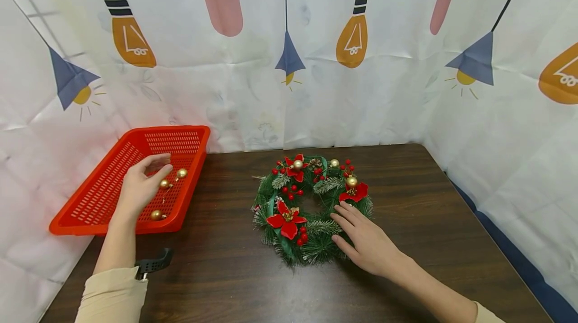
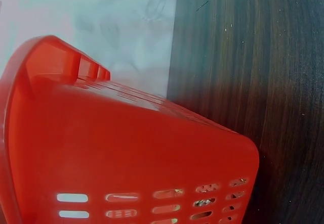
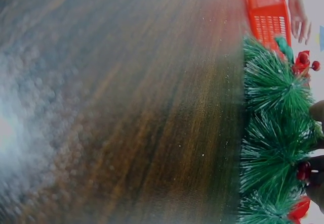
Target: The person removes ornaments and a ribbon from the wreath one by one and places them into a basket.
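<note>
Head, wreath (image 1: 318,230): lay on the table (image 1: 226,283).
Head, left hand (image 1: 139,185): left of the wreath, above the basket (image 1: 193,187) with gold balls (image 1: 181,173); thumb and fingers were apart.
Head, right hand (image 1: 370,245): at the wreath's right front edge, fingers spread.
Left wrist, basket: its wall was near.
Right wrist, fingers: beside the wreath's red berry (image 3: 304,171).

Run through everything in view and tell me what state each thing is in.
Red basket: upright, uncovered
Wreath: decorated, lying flat on the table
Gold balls: some loose in the basket, others on the wreath
Left hand: over the basket, partly curled, apparently empty
Right hand: outstretched over the wreath's right side
Cloth backdrop: hanging, creased
</note>
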Demonstrator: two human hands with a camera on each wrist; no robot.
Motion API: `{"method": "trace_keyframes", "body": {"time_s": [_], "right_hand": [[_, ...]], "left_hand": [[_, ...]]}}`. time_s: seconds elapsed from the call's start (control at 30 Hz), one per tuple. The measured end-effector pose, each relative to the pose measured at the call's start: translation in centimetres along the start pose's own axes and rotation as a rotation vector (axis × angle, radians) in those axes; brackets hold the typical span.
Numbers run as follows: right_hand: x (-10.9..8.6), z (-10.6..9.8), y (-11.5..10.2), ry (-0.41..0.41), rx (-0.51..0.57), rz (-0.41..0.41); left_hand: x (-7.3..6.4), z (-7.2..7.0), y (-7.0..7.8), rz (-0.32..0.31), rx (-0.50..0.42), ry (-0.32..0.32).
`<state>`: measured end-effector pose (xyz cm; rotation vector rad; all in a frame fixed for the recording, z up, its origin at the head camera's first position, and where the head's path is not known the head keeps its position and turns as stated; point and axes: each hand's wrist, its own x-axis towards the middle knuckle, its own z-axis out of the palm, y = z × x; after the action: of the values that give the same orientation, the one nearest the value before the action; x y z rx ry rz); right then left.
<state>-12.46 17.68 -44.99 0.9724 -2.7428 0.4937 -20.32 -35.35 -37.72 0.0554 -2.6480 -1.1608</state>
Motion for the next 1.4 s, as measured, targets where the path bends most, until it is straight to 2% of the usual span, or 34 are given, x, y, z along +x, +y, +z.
{"method": "trace_keyframes", "body": {"time_s": [0.27,0.63,1.0,1.23,1.4], "right_hand": [[-0.1,0.0,0.0,0.003,-0.006,0.003],[-0.1,-0.2,-0.1,0.005,-0.006,0.003],[-0.2,-0.2,-0.1,-0.001,0.005,0.011],[-0.3,-0.1,-0.1,0.012,-0.03,-0.061],[-0.3,0.0,0.2,0.007,-0.046,-0.115]], "left_hand": [[0.0,0.3,0.2,0.034,0.016,-0.019],[0.2,1.4,1.6,0.091,-0.031,-0.047],[0.7,3.2,2.7,0.117,-0.039,-0.075],[1.2,4.2,3.1,0.112,-0.049,-0.092],[1.3,4.5,3.2,0.131,-0.053,-0.097]]}}
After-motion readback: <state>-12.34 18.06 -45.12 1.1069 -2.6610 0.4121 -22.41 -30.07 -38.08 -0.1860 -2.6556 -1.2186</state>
